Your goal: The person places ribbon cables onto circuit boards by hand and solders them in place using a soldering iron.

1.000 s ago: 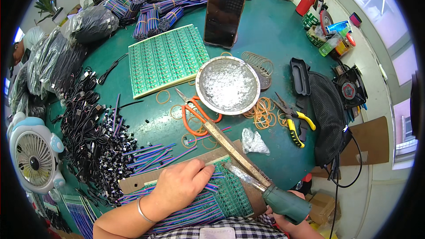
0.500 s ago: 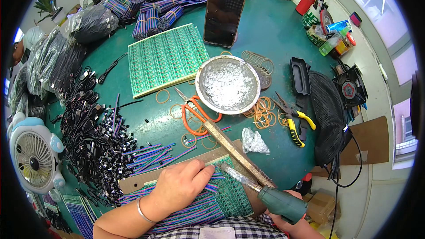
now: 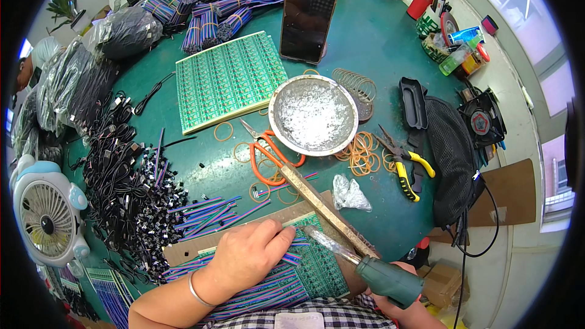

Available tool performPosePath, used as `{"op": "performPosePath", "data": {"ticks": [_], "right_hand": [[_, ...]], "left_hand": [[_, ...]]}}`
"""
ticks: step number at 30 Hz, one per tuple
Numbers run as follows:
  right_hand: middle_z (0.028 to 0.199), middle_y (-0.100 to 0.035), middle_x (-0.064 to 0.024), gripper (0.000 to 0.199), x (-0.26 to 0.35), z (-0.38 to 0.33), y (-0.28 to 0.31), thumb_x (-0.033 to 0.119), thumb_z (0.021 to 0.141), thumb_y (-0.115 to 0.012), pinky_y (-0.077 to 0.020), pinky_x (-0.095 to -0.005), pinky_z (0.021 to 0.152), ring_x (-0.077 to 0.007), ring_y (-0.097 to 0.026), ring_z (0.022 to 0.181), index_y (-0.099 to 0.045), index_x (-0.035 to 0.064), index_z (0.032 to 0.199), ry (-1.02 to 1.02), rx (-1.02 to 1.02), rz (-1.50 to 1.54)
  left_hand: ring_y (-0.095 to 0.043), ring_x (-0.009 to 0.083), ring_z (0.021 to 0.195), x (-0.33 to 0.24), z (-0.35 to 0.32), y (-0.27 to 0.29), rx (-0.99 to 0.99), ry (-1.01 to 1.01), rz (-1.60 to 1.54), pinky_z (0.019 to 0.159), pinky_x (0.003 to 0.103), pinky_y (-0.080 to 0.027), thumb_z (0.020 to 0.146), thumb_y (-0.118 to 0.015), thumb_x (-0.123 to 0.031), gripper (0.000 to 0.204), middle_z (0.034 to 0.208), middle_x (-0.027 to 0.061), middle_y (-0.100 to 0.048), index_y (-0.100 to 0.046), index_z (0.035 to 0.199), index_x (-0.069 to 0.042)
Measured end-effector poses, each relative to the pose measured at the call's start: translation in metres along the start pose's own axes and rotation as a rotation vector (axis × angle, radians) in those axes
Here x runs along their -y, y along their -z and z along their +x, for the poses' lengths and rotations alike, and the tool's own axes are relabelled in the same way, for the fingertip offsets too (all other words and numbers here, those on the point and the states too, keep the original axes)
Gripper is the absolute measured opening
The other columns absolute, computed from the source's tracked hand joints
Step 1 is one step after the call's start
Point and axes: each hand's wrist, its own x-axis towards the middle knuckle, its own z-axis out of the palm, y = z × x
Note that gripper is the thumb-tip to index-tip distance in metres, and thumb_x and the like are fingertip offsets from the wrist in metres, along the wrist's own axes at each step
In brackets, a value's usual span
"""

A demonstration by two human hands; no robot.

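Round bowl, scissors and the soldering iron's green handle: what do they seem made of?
Round bowl: probably metal, dulled; thin, pale, stained rim. Scissors: blades look like bare metal, silvery grey; orange handles likely smooth plastic. Green handle: perhaps plastic or rubber; even colour, slight sheen.

Near the tabletop's (image 3: 381, 228) front edge, can't tell what the left hand (image 3: 250, 254) is touching, fingertips are tucked out of sight. The right hand (image 3: 384, 306) is mostly blocked by that green handle (image 3: 390, 281). Past the left edge, a person (image 3: 42, 55) is half lost behind bags (image 3: 72, 88).
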Motion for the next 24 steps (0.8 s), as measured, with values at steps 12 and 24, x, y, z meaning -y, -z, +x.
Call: {"op": "performPosePath", "data": {"ticks": [12, 24], "right_hand": [[0.066, -0.064, -0.0042, 0.011, -0.017, -0.014, -0.001, 0.012, 0.079, -0.059, -0.0506, -0.0290, 0.058, -0.0177, -0.062, 0.058, -0.064, 0.0038, 0.081, 0.000, -0.037, 0.041], [0.065, -0.064, -0.0044, 0.013, -0.004, -0.009, 0.003, 0.015, 0.081, -0.059, -0.0509, -0.0275, 0.059, -0.0168, -0.063, 0.058, -0.064, 0.0029, 0.081, -0.141, -0.021, 0.005]], "left_hand": [[-0.056, 0.0149, 0.058, 0.003, -0.002, -0.004, -0.060, -0.052, 0.041, 0.046, 0.028, -0.046, 0.070, -0.060, -0.011, 0.024, 0.080, 0.0035, -0.051, -0.061, 0.093, -0.008], [-0.055, 0.0147, 0.058, 0.002, -0.001, -0.005, -0.054, -0.053, 0.042, 0.047, 0.028, -0.046, 0.070, -0.060, -0.012, 0.023, 0.080, 0.0034, -0.050, -0.060, 0.093, -0.008]]}}
